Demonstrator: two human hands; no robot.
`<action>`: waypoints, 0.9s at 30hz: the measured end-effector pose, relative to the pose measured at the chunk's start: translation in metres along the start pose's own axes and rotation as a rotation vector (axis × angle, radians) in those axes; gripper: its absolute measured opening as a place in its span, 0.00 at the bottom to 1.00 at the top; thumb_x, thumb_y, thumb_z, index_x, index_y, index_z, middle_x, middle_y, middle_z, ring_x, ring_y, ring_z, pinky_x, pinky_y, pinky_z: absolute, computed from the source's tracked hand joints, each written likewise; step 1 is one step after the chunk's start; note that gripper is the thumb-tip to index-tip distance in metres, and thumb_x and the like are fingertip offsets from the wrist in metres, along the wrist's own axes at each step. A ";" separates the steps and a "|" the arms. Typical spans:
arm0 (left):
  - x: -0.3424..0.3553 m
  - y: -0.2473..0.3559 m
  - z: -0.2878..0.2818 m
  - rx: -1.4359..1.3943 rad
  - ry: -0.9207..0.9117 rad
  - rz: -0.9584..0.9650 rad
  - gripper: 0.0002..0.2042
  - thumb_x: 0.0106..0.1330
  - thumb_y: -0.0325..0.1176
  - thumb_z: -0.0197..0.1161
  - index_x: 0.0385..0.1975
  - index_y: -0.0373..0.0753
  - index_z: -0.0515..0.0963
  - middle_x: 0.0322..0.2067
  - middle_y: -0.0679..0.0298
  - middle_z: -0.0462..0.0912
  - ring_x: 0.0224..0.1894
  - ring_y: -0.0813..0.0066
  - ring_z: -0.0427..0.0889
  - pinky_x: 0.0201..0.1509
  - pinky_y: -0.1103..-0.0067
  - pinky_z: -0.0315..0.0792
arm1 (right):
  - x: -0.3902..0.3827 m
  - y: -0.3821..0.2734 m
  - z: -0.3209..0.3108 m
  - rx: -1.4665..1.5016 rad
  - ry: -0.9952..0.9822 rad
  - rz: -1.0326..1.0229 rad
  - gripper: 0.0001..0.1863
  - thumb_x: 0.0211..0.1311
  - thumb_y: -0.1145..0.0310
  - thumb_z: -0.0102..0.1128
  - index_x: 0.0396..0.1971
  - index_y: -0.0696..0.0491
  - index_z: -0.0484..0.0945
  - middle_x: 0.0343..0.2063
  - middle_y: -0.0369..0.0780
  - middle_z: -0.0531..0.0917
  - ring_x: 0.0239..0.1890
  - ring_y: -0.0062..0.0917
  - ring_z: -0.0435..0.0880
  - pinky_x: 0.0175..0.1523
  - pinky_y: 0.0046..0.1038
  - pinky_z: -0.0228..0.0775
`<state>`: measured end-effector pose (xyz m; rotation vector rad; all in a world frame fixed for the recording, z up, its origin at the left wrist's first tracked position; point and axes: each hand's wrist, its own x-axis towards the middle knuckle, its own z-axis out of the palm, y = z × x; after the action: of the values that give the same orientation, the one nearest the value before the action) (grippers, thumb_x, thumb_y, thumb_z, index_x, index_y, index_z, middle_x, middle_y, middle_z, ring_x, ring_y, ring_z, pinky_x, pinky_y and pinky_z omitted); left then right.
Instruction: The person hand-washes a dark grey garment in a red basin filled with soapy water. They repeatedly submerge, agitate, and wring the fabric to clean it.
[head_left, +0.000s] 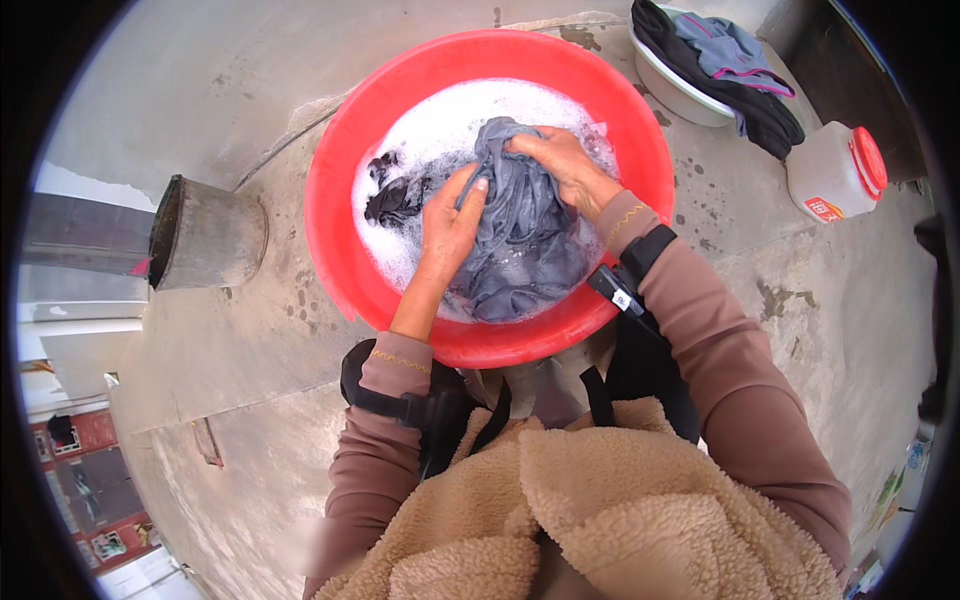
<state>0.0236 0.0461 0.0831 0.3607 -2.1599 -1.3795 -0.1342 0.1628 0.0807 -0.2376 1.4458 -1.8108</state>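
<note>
A wet grey-blue garment (515,205) is bunched up between my hands, its lower part lying in the sudsy water. My left hand (450,225) pinches the garment's left edge between thumb and fingers. On the other side, my right hand (562,160) grips its upper fold, fingers partly hidden by the cloth. Both hands are over a large red basin (335,200) filled with white foam (510,97). A black cloth (398,200) floats half sunk in the suds, left of my left hand.
A metal bucket (210,235) stands on the concrete floor to the left. At the back right, a white basin (672,88) holds dark and grey clothes (735,50). Beside it is a white plastic jar (822,170) with a red lid. A wall rises behind the red basin.
</note>
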 end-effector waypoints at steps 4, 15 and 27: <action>0.015 -0.028 -0.016 -0.698 0.082 -0.425 0.18 0.73 0.42 0.59 0.50 0.32 0.79 0.44 0.64 0.83 0.45 0.75 0.80 0.50 0.78 0.75 | 0.017 -0.006 -0.009 0.030 0.131 -0.313 0.22 0.51 0.79 0.64 0.50 0.61 0.79 0.39 0.43 0.85 0.38 0.28 0.86 0.45 0.27 0.79; -0.012 -0.037 0.014 -1.083 0.203 -0.630 0.18 0.74 0.46 0.46 0.44 0.39 0.78 0.40 0.62 0.82 0.46 0.66 0.81 0.51 0.66 0.77 | -0.061 0.002 0.083 -0.951 -0.013 -0.703 0.14 0.58 0.61 0.61 0.43 0.46 0.82 0.51 0.42 0.80 0.51 0.39 0.81 0.52 0.38 0.73; -0.001 -0.032 0.024 -0.950 0.202 -0.744 0.17 0.74 0.41 0.48 0.50 0.34 0.75 0.46 0.56 0.82 0.46 0.64 0.83 0.51 0.69 0.78 | -0.030 0.016 0.069 -0.900 0.157 -0.612 0.21 0.55 0.53 0.62 0.45 0.50 0.81 0.41 0.53 0.80 0.42 0.48 0.82 0.48 0.44 0.75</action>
<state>0.0086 0.0504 0.0466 0.8954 -1.0053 -2.4304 -0.0668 0.1315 0.0988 -1.1024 2.4229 -1.4862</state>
